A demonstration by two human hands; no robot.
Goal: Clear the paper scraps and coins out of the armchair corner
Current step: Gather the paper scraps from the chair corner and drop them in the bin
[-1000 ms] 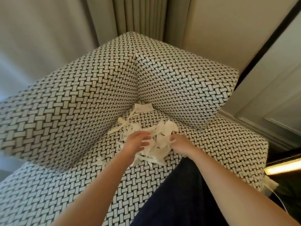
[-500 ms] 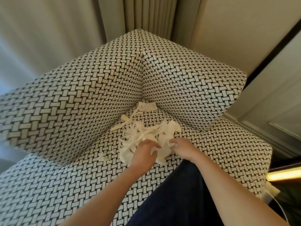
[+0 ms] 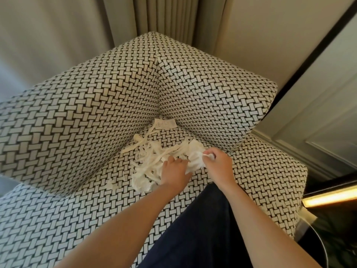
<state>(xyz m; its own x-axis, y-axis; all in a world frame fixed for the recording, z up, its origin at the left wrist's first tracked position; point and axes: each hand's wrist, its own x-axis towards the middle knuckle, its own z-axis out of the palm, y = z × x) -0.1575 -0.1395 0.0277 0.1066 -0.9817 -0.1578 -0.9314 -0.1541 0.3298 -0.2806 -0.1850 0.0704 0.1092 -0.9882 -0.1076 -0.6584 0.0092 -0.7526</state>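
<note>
A heap of white paper scraps (image 3: 152, 157) lies on the seat in the corner of the black-and-white woven armchair (image 3: 96, 113). My left hand (image 3: 174, 172) rests on the near side of the heap, fingers curled into the strips. My right hand (image 3: 218, 163) pinches a crumpled white wad of scraps (image 3: 197, 157) at the heap's right side. A printed paper slip (image 3: 165, 124) lies deepest in the corner. One small scrap (image 3: 111, 185) sits apart at the left. No coins show.
Beige curtains (image 3: 166, 14) hang behind the chair. A wall panel and dark frame stand at the right, with a lit strip (image 3: 328, 196) low down. My dark trouser leg (image 3: 197, 229) rests against the seat's front. A white cable (image 3: 318, 240) hangs at the chair's right edge.
Both hands have shifted on the heap: the left slid toward its near edge, and the right has closed on a wad and lifted it slightly to the right.
</note>
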